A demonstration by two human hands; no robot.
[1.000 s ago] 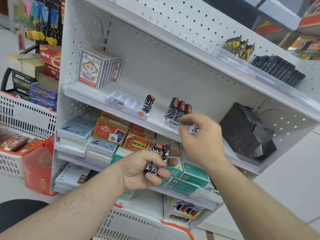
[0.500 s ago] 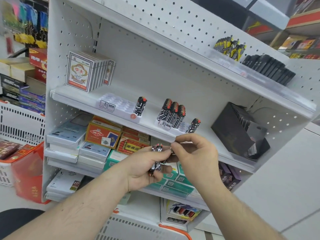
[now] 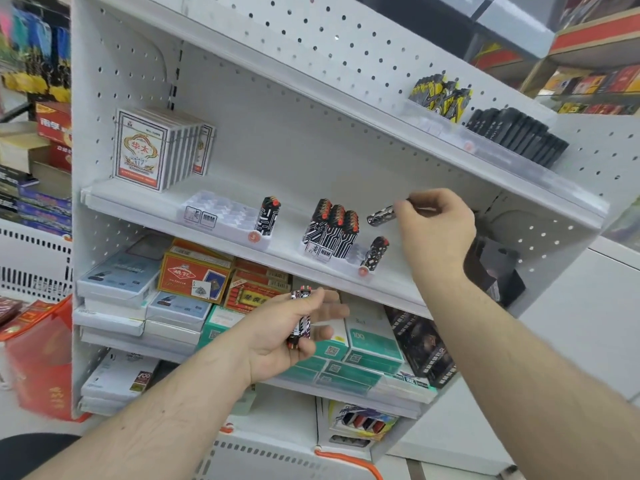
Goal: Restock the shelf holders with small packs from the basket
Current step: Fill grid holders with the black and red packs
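Restocking is judged to be mid-step in the single head view: one small pack [image 3: 380, 215] is pinched between thumb and fingertips of the right hand [image 3: 436, 230] and held tilted in the air above the right-hand holder tray [image 3: 360, 263] on the middle shelf [image 3: 221, 244]. More small packs [image 3: 300, 318] are gripped upright in the curled fingers of the left hand [image 3: 280, 337], lower down, in front of the shelf below. In that tray a front cluster of packs [image 3: 332, 226] and one lone pack [image 3: 375, 252] are seen standing. Next, the pinched pack would need to be turned upright and lowered into a free slot. A second, nearly empty tray [image 3: 221, 214] with a single pack [image 3: 267, 216] sits to the left, beside card boxes [image 3: 145, 150]. The white pegboard unit is stocked with boxed goods below; a white basket [image 3: 34, 258] is visible at far left.
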